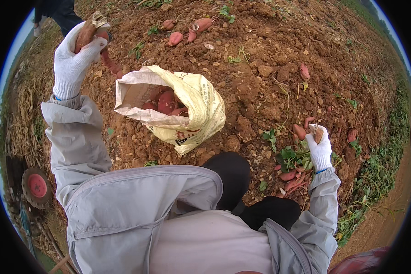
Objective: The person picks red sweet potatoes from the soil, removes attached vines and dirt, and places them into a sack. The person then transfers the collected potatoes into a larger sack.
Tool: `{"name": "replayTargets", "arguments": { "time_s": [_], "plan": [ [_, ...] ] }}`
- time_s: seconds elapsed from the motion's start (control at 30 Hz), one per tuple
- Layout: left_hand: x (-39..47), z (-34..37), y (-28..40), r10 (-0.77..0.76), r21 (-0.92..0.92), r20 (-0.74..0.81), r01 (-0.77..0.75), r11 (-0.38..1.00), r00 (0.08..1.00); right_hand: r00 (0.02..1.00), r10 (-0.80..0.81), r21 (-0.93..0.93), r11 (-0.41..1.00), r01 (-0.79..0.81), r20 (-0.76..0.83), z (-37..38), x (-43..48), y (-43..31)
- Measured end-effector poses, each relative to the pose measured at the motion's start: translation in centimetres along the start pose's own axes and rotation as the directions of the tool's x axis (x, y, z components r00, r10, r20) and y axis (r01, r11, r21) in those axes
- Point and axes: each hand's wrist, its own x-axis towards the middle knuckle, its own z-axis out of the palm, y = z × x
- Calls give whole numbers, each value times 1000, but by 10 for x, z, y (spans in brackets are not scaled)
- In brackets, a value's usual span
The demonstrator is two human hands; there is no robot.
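Note:
My left hand (pixel 77 56), in a white knit glove, is raised at the upper left, left of the sack's mouth. It grips a reddish sweet potato (pixel 103 35); a thin, long red root (pixel 111 64) hangs below the hand. A yellow woven sack (pixel 205 106) lies tilted with its mouth towards the left, and several sweet potatoes (pixel 166 102) show inside. My right hand (pixel 319 145), also gloved, has curled, soil-stained fingers beside a cluster of sweet potatoes (pixel 296 181) with green leaves (pixel 291 159). Whether it holds anything is unclear.
Loose brown soil (pixel 246 89) with clods surrounds the sack. More sweet potatoes (pixel 202 24) lie beyond it, with a single one (pixel 304 72) farther right. Another person's legs (pixel 63 15) show at upper left. A red-hubbed wheel (pixel 37 185) stands at left; green vines (pixel 376 185) edge the right.

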Motion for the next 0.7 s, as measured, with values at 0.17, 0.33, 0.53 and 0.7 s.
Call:
{"name": "replayTargets", "arguments": {
  "time_s": [0.17, 0.33, 0.53, 0.7],
  "plan": [
    [-84, 19, -50, -187, -561, -365, -56, 826, 912, 993, 49, 581, 807, -105, 111, 56, 9, 5],
    [-117, 114, -101, 233, 383, -322, -99, 918, 918, 983, -62, 605, 795, -55, 171, 106, 6, -22],
    [-128, 169, -125, -309, 572, 427, 11, 820, 850, 994, -88, 732, 681, 18, 57, 148, 3, 26],
    [-128, 161, -129, -422, 547, 383, 167, 820, 822, 870, 381, -410, 881, -238, 314, 146, -53, 140]
  ]
}}
